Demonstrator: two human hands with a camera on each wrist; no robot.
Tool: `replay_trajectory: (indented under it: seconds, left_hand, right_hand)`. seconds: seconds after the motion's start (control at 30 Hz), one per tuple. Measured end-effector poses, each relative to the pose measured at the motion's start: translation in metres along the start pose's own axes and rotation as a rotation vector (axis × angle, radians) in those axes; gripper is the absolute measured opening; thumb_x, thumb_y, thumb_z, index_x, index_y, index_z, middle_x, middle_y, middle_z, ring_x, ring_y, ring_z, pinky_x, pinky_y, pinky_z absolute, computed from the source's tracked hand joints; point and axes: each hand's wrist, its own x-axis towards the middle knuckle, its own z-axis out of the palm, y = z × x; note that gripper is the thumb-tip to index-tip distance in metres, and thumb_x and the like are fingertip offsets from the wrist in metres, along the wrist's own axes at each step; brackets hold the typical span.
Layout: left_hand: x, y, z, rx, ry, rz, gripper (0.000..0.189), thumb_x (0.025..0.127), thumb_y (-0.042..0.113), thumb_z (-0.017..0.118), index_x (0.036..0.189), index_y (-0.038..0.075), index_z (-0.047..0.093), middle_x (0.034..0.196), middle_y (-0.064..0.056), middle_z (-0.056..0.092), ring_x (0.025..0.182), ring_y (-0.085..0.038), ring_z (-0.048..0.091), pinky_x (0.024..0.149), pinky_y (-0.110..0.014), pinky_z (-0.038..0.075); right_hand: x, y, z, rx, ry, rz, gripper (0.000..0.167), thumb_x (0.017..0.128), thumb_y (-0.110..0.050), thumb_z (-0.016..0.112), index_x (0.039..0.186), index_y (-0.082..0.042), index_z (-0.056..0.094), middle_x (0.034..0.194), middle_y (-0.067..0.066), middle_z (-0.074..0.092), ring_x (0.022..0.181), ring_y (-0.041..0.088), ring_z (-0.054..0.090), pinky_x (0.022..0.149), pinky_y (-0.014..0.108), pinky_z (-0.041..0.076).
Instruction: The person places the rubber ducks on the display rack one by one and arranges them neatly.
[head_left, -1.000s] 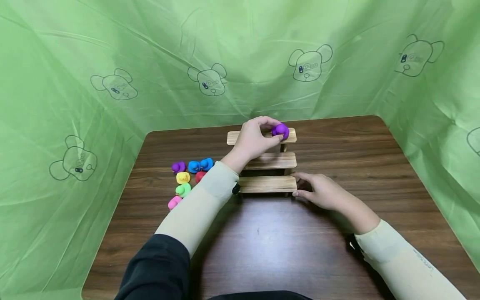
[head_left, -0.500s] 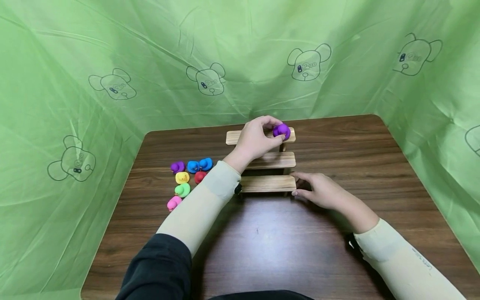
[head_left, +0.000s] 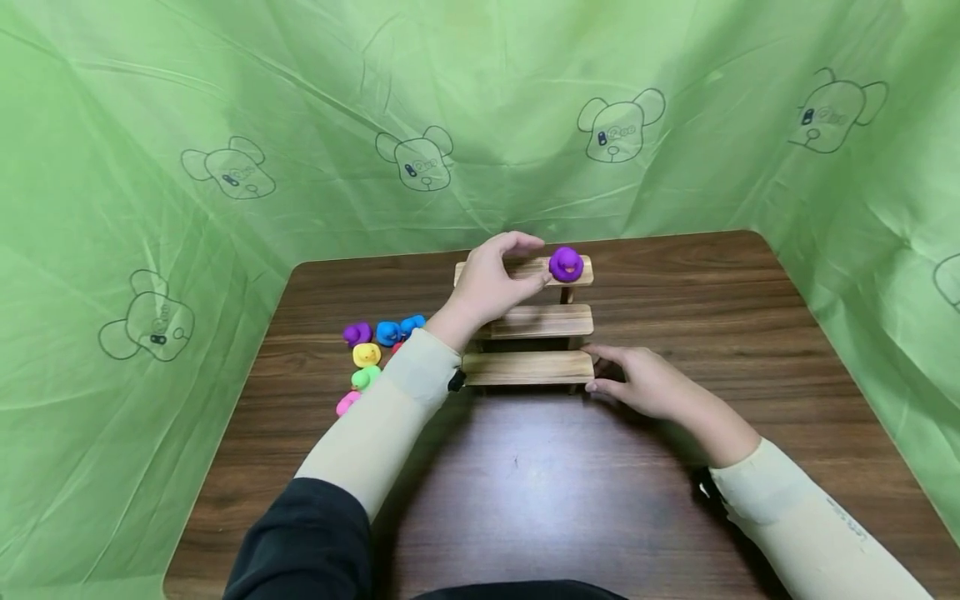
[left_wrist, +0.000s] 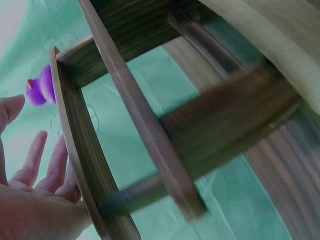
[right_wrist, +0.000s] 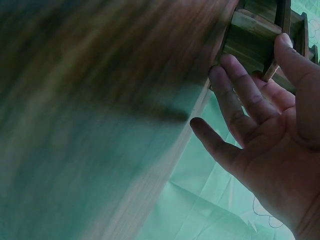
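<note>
A purple rubber duck (head_left: 566,264) sits at the right end of the top tier of a three-tier wooden display stand (head_left: 536,368). My left hand (head_left: 487,283) is just left of it, thumb and fingers spread, holding nothing. In the left wrist view, a gap shows between the thumb and the purple duck (left_wrist: 42,89). At the stand's lower right end, my right hand (head_left: 648,383) holds the bottom tier between thumb and fingers. The right wrist view shows the right thumb on the board's edge and the fingers beside the stand (right_wrist: 252,37).
On the table (head_left: 675,300), left of the stand, is a group of rubber ducks: purple (head_left: 357,334), blue (head_left: 388,333), yellow (head_left: 367,355), green (head_left: 366,377) and pink (head_left: 348,403). A red one is mostly hidden behind the left sleeve. Green cloth (head_left: 510,108) surrounds the table's back and sides.
My left hand has let go of the purple duck and drawn back to the left. The duck stays on the top tier. My right hand has kept its place.
</note>
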Motion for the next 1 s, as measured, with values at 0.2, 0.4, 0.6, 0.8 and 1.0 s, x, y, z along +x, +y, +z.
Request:
replay_trajectory:
  seconds: [0.2, 0.4, 0.6, 0.8, 1.0]
  left_hand:
    - [-0.015, -0.016, -0.019, -0.001, 0.049, 0.027, 0.039, 0.088, 0.028, 0.087, 0.123, 0.020, 0.073, 0.122, 0.005, 0.070, 0.116, -0.012, 0.063, 0.104, -0.037, 0.050]
    - [-0.037, -0.034, -0.049, -0.040, 0.128, -0.010, 0.036, 0.090, 0.027, 0.086, 0.122, 0.017, 0.075, 0.121, 0.008, 0.071, 0.117, -0.008, 0.062, 0.108, -0.039, 0.047]
    - [-0.060, -0.066, -0.082, -0.023, 0.212, -0.034, 0.033, 0.091, 0.027, 0.084, 0.120, 0.013, 0.077, 0.120, 0.003, 0.074, 0.117, -0.015, 0.065, 0.104, -0.041, 0.048]
    - [-0.085, -0.100, -0.109, -0.013, 0.264, -0.134, 0.031, 0.094, 0.025, 0.082, 0.121, 0.012, 0.076, 0.123, -0.001, 0.073, 0.119, -0.020, 0.064, 0.103, -0.045, 0.052]
    - [-0.109, -0.140, -0.129, 0.004, 0.290, -0.254, 0.030, 0.095, 0.025, 0.080, 0.121, 0.011, 0.075, 0.126, -0.009, 0.072, 0.121, -0.026, 0.063, 0.105, -0.050, 0.050]
  right_hand:
    - [0.000, 0.002, 0.000, -0.003, -0.006, 0.010, 0.063, 0.096, -0.025, 0.079, 0.150, -0.003, 0.055, 0.098, -0.008, 0.074, 0.096, 0.015, 0.071, 0.095, 0.051, 0.056]
    - [0.000, 0.003, 0.001, -0.005, -0.006, 0.010, 0.063, 0.096, -0.025, 0.080, 0.149, -0.003, 0.055, 0.100, -0.007, 0.075, 0.098, 0.017, 0.072, 0.096, 0.051, 0.055]
    - [0.001, 0.002, 0.001, -0.009, -0.007, 0.012, 0.063, 0.096, -0.025, 0.080, 0.150, -0.003, 0.055, 0.100, -0.007, 0.075, 0.098, 0.017, 0.071, 0.097, 0.052, 0.055]
    - [0.000, 0.001, 0.001, -0.013, -0.009, 0.016, 0.064, 0.096, -0.026, 0.079, 0.150, -0.003, 0.054, 0.099, -0.007, 0.075, 0.097, 0.015, 0.071, 0.096, 0.051, 0.056]
    - [0.000, 0.000, 0.000, -0.020, 0.000, 0.010, 0.063, 0.096, -0.028, 0.079, 0.150, -0.004, 0.055, 0.100, -0.007, 0.075, 0.097, 0.016, 0.071, 0.096, 0.051, 0.056]
